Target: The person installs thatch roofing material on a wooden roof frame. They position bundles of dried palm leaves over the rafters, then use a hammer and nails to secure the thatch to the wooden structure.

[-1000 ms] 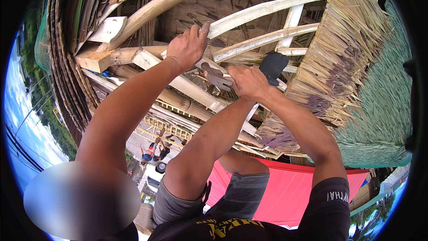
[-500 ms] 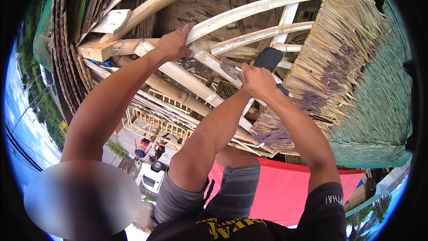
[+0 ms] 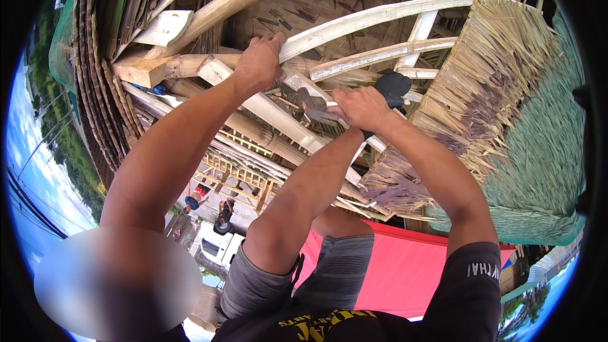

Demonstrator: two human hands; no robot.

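- Around the centre, now shows the hammer (image 3: 311,104) swung farther left than half a second ago.
- Lower left of centre, now shows two people (image 3: 197,197) below, farther apart.

The left grip (image 3: 259,63) holds the left end of a curved pale strip (image 3: 373,18), the right grip (image 3: 362,109) a metal tool (image 3: 313,104) near the thatch panel's (image 3: 468,95) left edge.

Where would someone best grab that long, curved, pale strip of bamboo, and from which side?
Probably by the lower-left end of the curved bamboo strip, coming from the left and gripping across its two long edges. It is narrow, and that end lies beside the left hand, while its other end meets the thatch panel, leaving less room there.
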